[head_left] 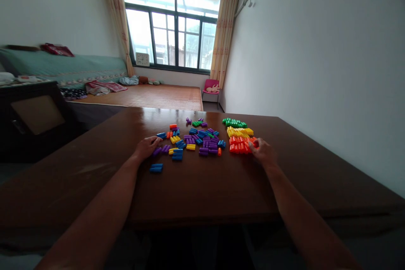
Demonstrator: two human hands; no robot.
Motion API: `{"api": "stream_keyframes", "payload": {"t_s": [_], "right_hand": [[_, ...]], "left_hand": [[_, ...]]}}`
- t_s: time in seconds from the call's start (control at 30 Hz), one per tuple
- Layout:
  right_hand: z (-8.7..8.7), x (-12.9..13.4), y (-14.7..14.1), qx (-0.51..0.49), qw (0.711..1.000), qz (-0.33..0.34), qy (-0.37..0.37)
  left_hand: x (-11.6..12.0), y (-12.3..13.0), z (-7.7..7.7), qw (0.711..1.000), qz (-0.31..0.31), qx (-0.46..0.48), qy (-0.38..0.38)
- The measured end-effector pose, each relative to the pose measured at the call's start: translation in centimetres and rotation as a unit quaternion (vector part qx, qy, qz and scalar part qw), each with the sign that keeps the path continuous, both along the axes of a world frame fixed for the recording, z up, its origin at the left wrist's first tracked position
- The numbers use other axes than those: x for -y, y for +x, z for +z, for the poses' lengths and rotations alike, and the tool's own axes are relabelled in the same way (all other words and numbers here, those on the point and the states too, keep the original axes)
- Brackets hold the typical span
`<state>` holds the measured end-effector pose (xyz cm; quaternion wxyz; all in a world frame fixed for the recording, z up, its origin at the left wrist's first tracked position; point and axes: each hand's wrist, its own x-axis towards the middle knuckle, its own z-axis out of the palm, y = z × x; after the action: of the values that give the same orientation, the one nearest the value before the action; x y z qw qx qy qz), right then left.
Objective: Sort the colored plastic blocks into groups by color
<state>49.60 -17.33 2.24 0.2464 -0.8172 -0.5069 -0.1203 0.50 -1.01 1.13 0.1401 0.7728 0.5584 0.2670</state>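
My left hand (148,147) rests at the left edge of the loose plastic blocks, fingers loosely stretched out. It is beside a blue block (161,135) and a purple block (157,151). On the right, my right hand (263,152) has its thumb and fingers closed at the end of the orange blocks (239,145), gripping an orange block (254,143). Behind these lie grouped yellow blocks (239,131), then green blocks (234,122). In the middle are mixed pieces, mostly purple blocks (208,145) and blue blocks (177,155).
All the blocks lie on a glossy brown table (202,190). A blue pair (156,168) sits apart near the front left. Beyond the table are a bed (158,95), a pink chair (211,85) and a window. A dark cabinet (34,122) stands at left.
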Motion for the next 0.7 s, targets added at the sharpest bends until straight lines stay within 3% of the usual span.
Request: {"api": "stream_keyframes", "payload": {"t_s": [0.13,0.27,0.37,0.43,0.5,0.6,0.7], "right_hand": [[-0.1,0.4,-0.1,0.023,1.0,0.01,-0.009],[0.1,0.0,-0.6,0.033,0.996,0.052,0.065],[0.3,-1.1,-3.0,0.018,0.979,0.196,0.058],[0.1,-2.0,-5.2,-0.005,0.949,0.314,0.007],[-0.4,-2.9,-7.5,-0.02,0.921,0.387,-0.041],[-1.3,-3.9,-9.8,-0.009,0.915,0.398,-0.067],[-1.7,-4.2,-10.3,-0.01,0.917,0.394,-0.066]], "left_hand": [[0.3,0.2,0.1,1.0,0.007,-0.005,0.002],[0.7,0.3,0.2,1.0,0.003,0.009,0.002],[0.8,0.4,0.2,1.0,0.009,0.008,0.001],[0.8,0.4,0.1,1.0,0.013,0.001,0.008],[0.8,0.5,0.0,1.0,0.011,-0.001,0.013],[0.8,0.4,0.0,1.0,0.008,0.007,0.01],[0.7,0.3,0.0,1.0,0.004,0.014,0.0]]}}
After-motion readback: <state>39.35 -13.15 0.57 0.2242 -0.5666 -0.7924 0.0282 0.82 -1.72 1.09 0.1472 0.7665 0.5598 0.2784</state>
